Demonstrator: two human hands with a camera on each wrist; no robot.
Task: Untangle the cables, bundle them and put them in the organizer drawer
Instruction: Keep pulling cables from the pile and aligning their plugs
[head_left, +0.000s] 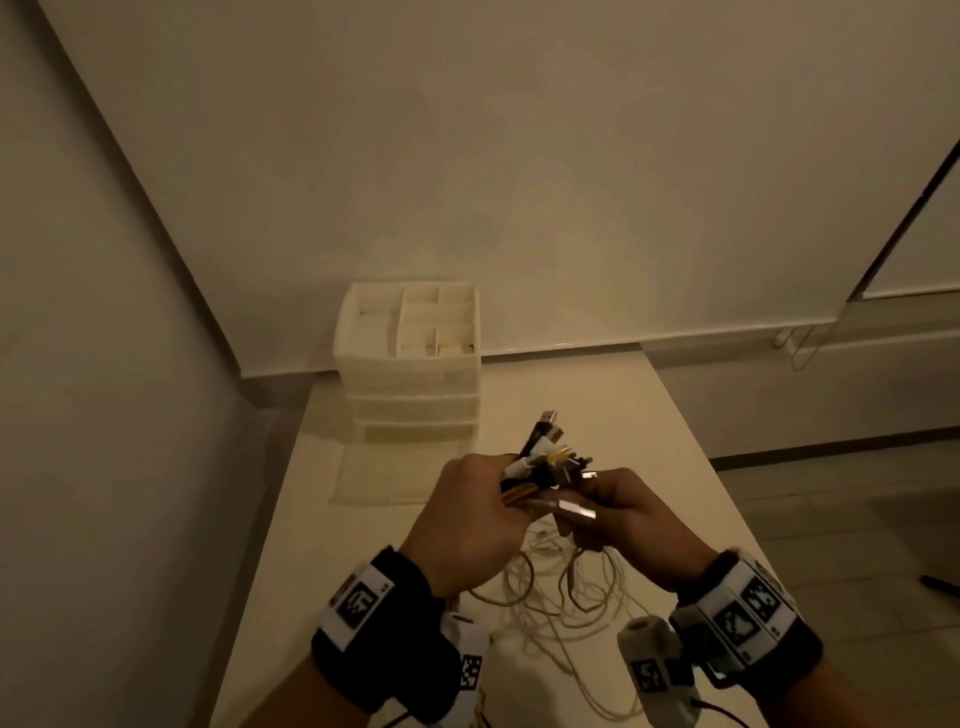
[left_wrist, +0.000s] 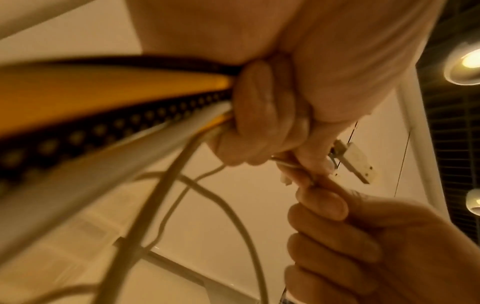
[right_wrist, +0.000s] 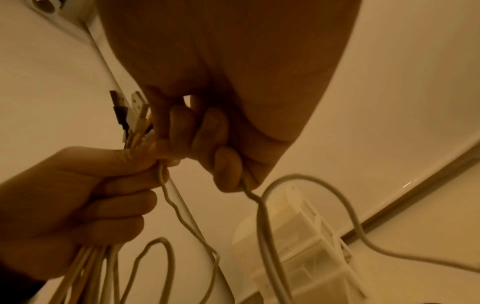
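My left hand (head_left: 470, 512) grips a bunch of cable ends (head_left: 545, 457), white, black and yellow, with their plugs sticking up above the fist. Right beside it, my right hand (head_left: 621, 512) holds a white cable with a silver plug (head_left: 574, 506), its fingers curled round the cord (right_wrist: 249, 192). Both hands are raised over the white table (head_left: 649, 415). Loose loops of pale cable (head_left: 561, 587) hang from the hands onto the table. The white organizer (head_left: 413, 364) stands at the table's far left, and one drawer (head_left: 382, 475) is pulled out in front of it.
Walls close in on the left and behind the table. Floor lies past the table's right edge, with a dark object (head_left: 940, 584) on it. The organizer's top holds several open compartments (head_left: 436, 322). Each wrist wears a black band with printed markers (head_left: 358, 605).
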